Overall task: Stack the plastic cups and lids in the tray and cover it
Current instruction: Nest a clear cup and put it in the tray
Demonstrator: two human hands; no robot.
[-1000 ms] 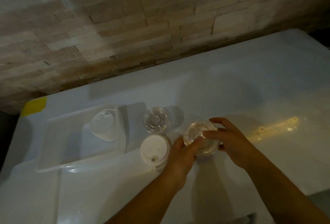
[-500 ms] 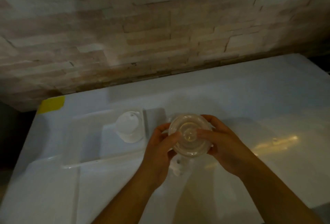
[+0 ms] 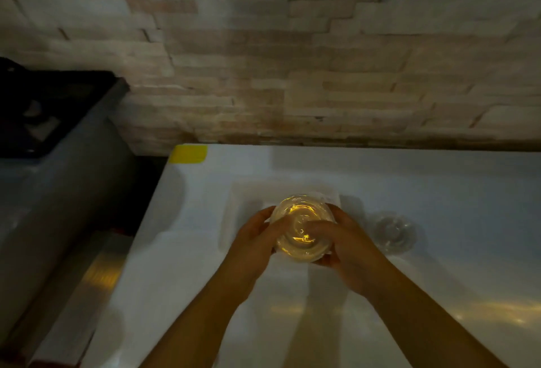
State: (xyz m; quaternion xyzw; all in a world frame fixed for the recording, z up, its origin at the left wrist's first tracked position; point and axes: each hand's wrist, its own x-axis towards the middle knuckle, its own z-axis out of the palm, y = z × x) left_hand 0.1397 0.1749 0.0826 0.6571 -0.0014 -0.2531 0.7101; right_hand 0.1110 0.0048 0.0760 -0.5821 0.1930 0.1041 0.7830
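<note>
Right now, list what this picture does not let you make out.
- Head view: whether the clear lid has a cup under it; both hands, left hand and right hand, cover its sides.
- Tray: its contents, hidden behind lid and hands; dim and blurred.
- Clear piece on the table: cup or lid, too blurred.
</note>
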